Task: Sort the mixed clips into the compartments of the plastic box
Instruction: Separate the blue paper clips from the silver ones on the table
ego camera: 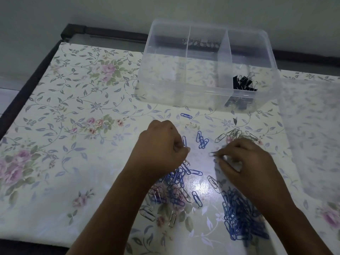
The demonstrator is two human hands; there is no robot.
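Plastic box (184, 96) behind scattered blue clips (202, 141), floral tablecloth (73, 107) beneath

A glossy floral table cover (73, 107), cream with grey-blue vines and pink roses, lies flat across the table. A bright patch of glare (200, 188) sits on its near-centre part. A dark table edge (22, 92) borders the cover on the left, and a dark rail (114, 34) runs along the back, against a pale wall (73, 10).

Floral tablecloth (73, 100); pale wall (55, 13)
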